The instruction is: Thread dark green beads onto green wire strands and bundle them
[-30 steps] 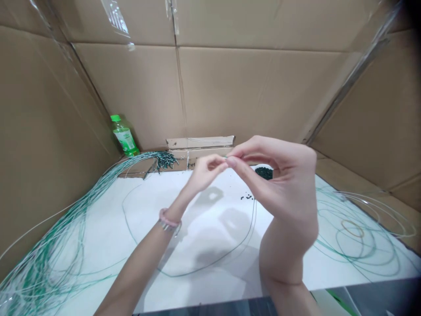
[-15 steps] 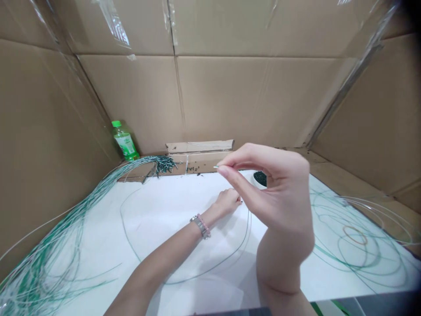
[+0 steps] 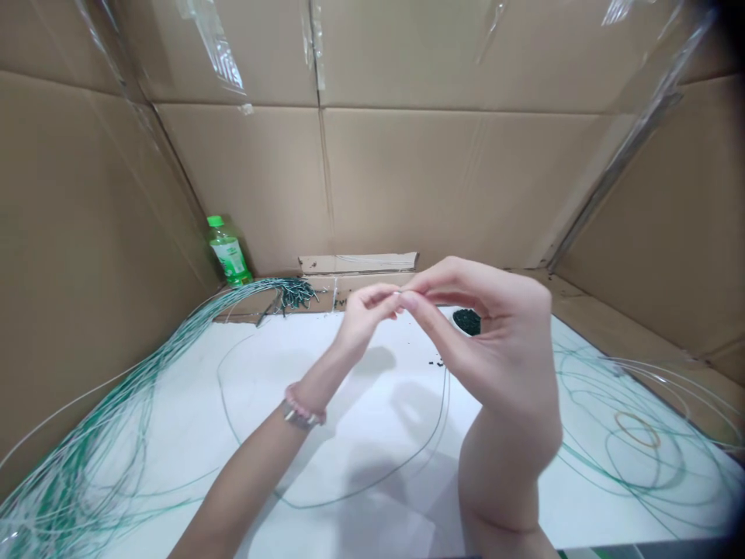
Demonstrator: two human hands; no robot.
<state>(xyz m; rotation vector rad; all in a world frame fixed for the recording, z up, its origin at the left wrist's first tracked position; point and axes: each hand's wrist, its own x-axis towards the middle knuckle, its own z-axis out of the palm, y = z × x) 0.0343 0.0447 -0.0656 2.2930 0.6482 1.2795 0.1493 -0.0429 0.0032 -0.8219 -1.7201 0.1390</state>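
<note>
My right hand (image 3: 500,334) is closed in a pinch on the end of a thin green wire (image 3: 349,503), which loops over the white tabletop. My left hand (image 3: 364,314), with a watch and a pink bracelet at the wrist, is also pinched. Its fingertips meet those of my right hand at the wire's tip, above the table. Whatever lies between the left fingers is too small to make out. Behind my right hand stands a white bowl of small black pieces (image 3: 467,321), partly covered. A few loose black bits (image 3: 435,362) lie in front of it.
A large bundle of green wires (image 3: 145,380) with dark ends runs along the left side. Loose green coils (image 3: 628,458) and a tan ring (image 3: 637,429) lie at right. Near the back left corner is a green-capped bottle (image 3: 230,252). Cardboard walls (image 3: 436,178) enclose the table.
My left hand has risen from the loose black bits on the table and moved up and left to my right fingertips. The right hand keeps its pinch, nearly still.
</note>
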